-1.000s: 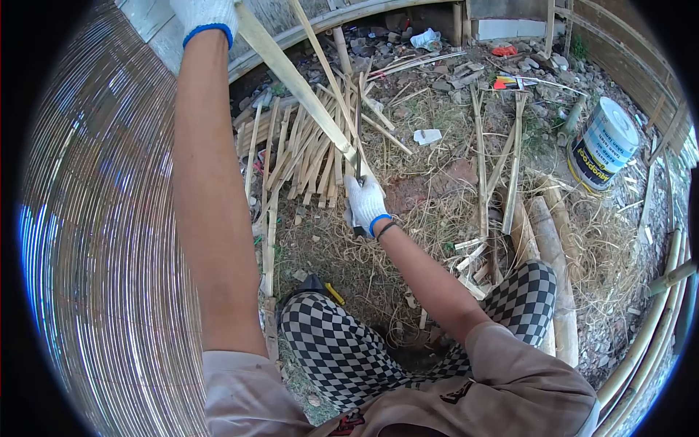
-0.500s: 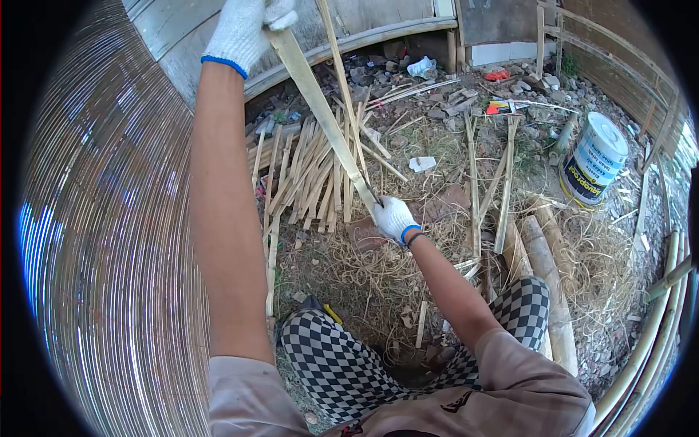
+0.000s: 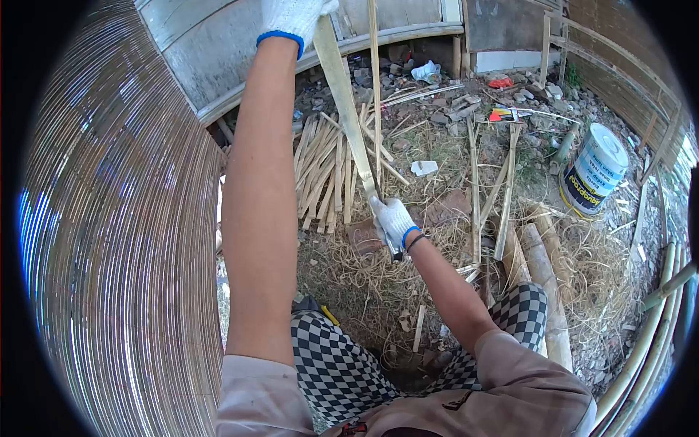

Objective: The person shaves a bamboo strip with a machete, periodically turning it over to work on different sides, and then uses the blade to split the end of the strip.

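A long, pale bamboo strip slants down from the top edge to the middle of the view. My left hand, in a white knit glove with a blue cuff, is closed at its upper end and partly cut off by the frame. Closed around a knife at the lower end is my right hand, gloved the same way. Only a dark, narrow part of the knife shows beside the strip; the fingers hide most of it. A thinner strip stands upright just right of the long one.
Many cut strips lie piled beyond my hands. Curly shavings cover the ground. Bamboo poles and a paint bucket are on the right. A ribbed screen rises at left; a yellow-handled tool lies by my knee.
My left hand and the upper end of the strip have swung right, so the strip stands steeper. My right hand stays in nearly the same place, with a dark tool end now visible below it.
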Action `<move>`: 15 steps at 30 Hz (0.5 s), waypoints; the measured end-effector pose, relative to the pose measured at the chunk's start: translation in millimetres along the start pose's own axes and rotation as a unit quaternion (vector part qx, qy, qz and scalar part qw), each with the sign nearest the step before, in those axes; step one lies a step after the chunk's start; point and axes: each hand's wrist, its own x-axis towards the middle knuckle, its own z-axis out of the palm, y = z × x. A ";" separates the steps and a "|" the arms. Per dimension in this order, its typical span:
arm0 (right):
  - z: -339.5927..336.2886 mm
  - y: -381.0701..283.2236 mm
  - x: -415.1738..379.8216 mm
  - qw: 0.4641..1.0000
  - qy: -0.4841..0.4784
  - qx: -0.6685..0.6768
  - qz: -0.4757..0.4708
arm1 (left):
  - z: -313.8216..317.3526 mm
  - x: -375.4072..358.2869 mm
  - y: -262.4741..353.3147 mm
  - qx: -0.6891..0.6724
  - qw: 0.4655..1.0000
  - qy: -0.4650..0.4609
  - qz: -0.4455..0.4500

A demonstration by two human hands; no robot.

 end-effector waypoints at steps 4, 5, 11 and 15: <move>14.7 6.8 6.5 0.984 -0.017 0.174 0.022 | 8.8 3.2 -7.7 -0.005 1.000 0.007 0.014; 18.9 11.0 10.2 0.975 -0.024 0.220 0.028 | 9.3 4.6 -8.6 -0.002 1.000 0.008 0.012; 46.1 1.2 5.6 0.916 0.015 0.400 0.026 | 32.0 3.3 -10.2 0.030 0.998 0.033 0.035; 46.7 -0.4 15.4 0.836 -0.045 0.544 0.047 | 54.6 8.4 -17.6 0.077 0.995 0.056 0.036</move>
